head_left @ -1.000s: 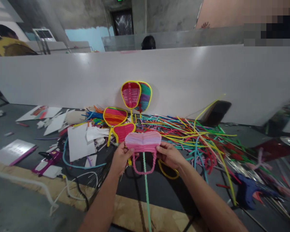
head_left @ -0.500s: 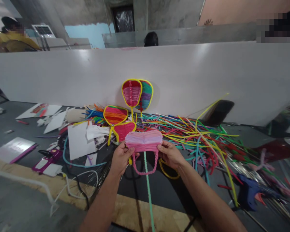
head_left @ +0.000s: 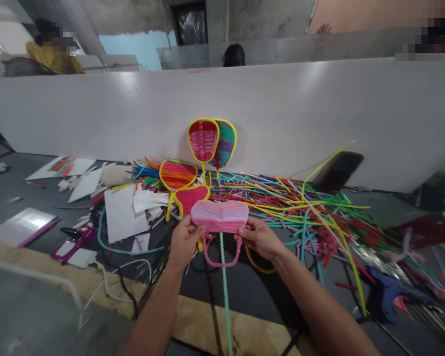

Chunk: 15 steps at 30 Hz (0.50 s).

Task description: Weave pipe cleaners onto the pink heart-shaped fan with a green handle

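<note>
Between my two hands I hold a pink and lilac pipe-cleaner piece (head_left: 220,215), wide and scalloped along its top, with a twisted pink loop hanging below. My left hand (head_left: 185,242) pinches its left lower corner. The right lower corner sits between the thumb and fingers of my right hand (head_left: 261,237). A twisted mint-green stem (head_left: 225,291) runs from the piece down toward me. Just behind lie a pink fan shape with yellow edging (head_left: 191,199) and an orange-and-pink striped one (head_left: 178,175).
Two yellow-rimmed round fans (head_left: 203,141) lean on the white partition (head_left: 96,113). Loose pipe cleaners (head_left: 267,193) spread to the right, near a dark phone (head_left: 339,170) and a blue glue gun (head_left: 387,294). Papers (head_left: 124,215) and a purple tool (head_left: 74,244) lie left. People sit beyond.
My hands and the pink piece stay almost in place. The view has shifted slightly, and the person in yellow beyond the partition has moved to the right.
</note>
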Tool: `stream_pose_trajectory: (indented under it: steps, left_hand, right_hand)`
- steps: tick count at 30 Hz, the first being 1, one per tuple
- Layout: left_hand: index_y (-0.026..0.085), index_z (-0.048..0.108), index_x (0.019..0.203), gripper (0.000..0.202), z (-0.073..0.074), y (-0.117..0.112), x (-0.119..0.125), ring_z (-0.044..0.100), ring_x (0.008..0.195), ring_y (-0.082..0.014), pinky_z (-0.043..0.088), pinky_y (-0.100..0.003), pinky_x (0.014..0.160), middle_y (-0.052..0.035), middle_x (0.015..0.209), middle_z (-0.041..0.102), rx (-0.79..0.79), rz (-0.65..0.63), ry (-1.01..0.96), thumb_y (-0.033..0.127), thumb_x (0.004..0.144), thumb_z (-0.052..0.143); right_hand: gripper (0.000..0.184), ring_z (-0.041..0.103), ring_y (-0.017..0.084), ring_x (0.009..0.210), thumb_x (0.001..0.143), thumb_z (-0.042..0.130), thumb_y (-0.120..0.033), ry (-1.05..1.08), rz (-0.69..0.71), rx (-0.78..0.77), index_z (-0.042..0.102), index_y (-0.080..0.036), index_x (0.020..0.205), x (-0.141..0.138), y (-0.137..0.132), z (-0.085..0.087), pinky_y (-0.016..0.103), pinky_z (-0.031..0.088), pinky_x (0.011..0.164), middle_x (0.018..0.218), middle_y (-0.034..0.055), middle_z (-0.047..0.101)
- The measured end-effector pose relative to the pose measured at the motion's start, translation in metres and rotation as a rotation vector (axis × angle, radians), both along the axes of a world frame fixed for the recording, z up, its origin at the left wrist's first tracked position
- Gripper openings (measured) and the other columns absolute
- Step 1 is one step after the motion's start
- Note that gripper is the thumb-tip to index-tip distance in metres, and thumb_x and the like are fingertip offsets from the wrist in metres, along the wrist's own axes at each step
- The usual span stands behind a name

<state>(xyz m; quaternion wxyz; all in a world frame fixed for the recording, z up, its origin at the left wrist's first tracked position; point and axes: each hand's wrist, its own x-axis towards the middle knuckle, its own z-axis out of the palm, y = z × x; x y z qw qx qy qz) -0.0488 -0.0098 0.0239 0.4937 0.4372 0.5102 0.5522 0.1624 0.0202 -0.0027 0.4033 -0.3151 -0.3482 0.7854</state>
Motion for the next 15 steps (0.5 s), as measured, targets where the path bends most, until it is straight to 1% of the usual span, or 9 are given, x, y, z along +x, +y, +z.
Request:
stream_pose_trajectory:
  steps: [3,7,9,11,13,15]
  left_hand:
    - [0.016,0.057,0.100,0.041,-0.0010,0.0007,-0.0020,0.067,0.058,-0.0177,0.053,-0.027,0.053,-0.0011,0.074,0.071,0.002,0.016,0.014,0.032,0.066,0.072]
    - [0.017,0.058,0.100,0.041,-0.0013,0.0025,-0.0012,0.067,0.060,-0.0162,0.053,-0.027,0.057,-0.0017,0.079,0.071,-0.020,-0.022,-0.012,0.032,0.066,0.073]
    - [0.016,0.058,0.101,0.040,-0.0015,0.0032,-0.0003,0.067,0.064,-0.0160,0.054,-0.028,0.060,-0.0033,0.085,0.071,-0.031,-0.061,-0.069,0.033,0.067,0.072]
    - [0.016,0.060,0.100,0.038,-0.0027,0.0038,-0.0003,0.067,0.069,-0.0166,0.054,-0.029,0.063,-0.0053,0.087,0.071,-0.046,-0.072,-0.147,0.037,0.070,0.069]
    - [0.015,0.063,0.098,0.036,-0.0053,0.0044,-0.0017,0.066,0.072,-0.0174,0.054,-0.029,0.065,-0.0063,0.087,0.071,-0.058,-0.048,-0.176,0.039,0.072,0.067]
    - [0.014,0.065,0.093,0.032,-0.0085,0.0050,-0.0040,0.066,0.073,-0.0173,0.052,-0.028,0.066,-0.0058,0.084,0.071,-0.042,-0.010,-0.134,0.038,0.073,0.067]
  right_hand:
    - [0.038,0.061,0.009,0.060,0.057,0.083,-0.023,0.015,-0.017,0.010,0.066,-0.019,0.090,-0.0010,-0.0005,0.0008,0.019,0.048,0.056,0.072,-0.0016,0.067]
    - [0.025,0.059,0.008,0.061,0.066,0.078,-0.031,0.094,-0.057,0.003,0.066,-0.020,0.085,-0.0010,-0.0009,0.0041,0.021,0.050,0.061,0.071,-0.0025,0.064]
    - [0.023,0.058,0.008,0.061,0.069,0.075,-0.033,0.109,-0.091,0.006,0.067,-0.021,0.087,0.0002,-0.0001,0.0048,0.022,0.050,0.063,0.069,-0.0028,0.064]
    - [0.025,0.059,0.010,0.063,0.068,0.076,-0.032,0.093,-0.114,0.008,0.067,-0.021,0.089,0.0020,0.0012,0.0042,0.024,0.050,0.064,0.072,-0.0024,0.065]
    - [0.025,0.060,0.010,0.065,0.068,0.076,-0.031,0.069,-0.114,0.005,0.067,-0.021,0.088,0.0038,0.0026,0.0023,0.025,0.050,0.065,0.076,-0.0015,0.066]
    - [0.023,0.061,0.011,0.066,0.067,0.077,-0.031,0.047,-0.113,0.004,0.067,-0.020,0.085,0.0049,0.0037,-0.0003,0.025,0.050,0.067,0.076,-0.0014,0.067]
